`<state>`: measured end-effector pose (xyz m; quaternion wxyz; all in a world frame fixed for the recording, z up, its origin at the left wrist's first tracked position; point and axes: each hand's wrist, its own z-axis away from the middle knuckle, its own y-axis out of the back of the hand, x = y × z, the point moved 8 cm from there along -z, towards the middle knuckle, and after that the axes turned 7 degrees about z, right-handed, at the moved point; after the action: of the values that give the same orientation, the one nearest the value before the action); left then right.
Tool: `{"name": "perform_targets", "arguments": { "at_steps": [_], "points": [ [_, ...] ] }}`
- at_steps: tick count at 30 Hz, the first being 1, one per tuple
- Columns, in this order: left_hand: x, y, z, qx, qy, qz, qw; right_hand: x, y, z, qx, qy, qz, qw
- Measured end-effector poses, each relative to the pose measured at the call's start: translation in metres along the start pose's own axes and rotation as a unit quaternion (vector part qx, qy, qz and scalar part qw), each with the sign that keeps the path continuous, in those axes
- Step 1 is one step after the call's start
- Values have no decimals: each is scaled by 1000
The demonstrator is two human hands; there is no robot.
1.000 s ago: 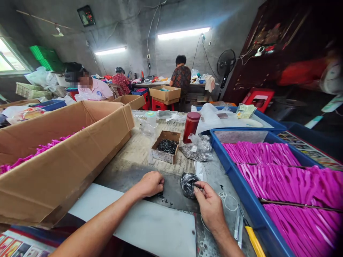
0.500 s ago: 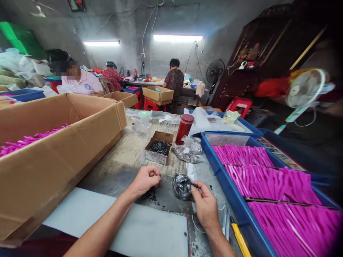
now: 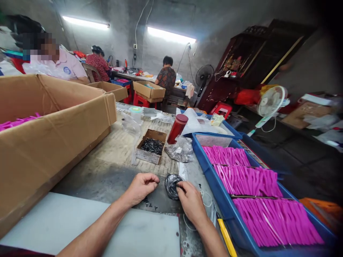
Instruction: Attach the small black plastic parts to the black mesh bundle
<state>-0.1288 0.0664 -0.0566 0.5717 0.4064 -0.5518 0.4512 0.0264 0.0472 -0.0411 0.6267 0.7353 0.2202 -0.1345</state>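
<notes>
My left hand (image 3: 142, 186) hovers above the dark work surface, its thumb and forefinger pinched together. A tiny dark bit may be at their tips, too small to name. Below it lie several small black T-shaped pieces (image 3: 150, 206). My right hand (image 3: 191, 200) reaches over the right edge of a round, shallow dish (image 3: 170, 184) that looks lined with crumpled black plastic. Thumb and forefinger are pinched there, and what lies between them is hidden. The fingertips of the two hands are a short way apart, with the dish's left part between them.
A cardboard box (image 3: 152, 157) of small dark metal pieces stands ahead, beside a red flask (image 3: 178, 128) and a clear bag (image 3: 180, 150). The blue crate (image 3: 199, 157) of magenta strips borders the right, a yellow-handled tool (image 3: 226, 237) beside it. A big carton (image 3: 66, 128) stands left. Several people sit beyond.
The view has turned to the right, so the scene sits further left. My right fingertips have moved further in over the black dish. My left hand stays pinched near it.
</notes>
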Motion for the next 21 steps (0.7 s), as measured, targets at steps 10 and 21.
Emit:
{"name": "perform_targets", "arguments": {
  "at_steps": [10,21],
  "points": [
    [-1,-4,2,-18,-44,-57,997,-11,-26,-8,-113,11,227,967],
    [-13,-13,2,-52,-8,-8,999,-11,-20,-2,-98,33,186,977]
  ]
}}
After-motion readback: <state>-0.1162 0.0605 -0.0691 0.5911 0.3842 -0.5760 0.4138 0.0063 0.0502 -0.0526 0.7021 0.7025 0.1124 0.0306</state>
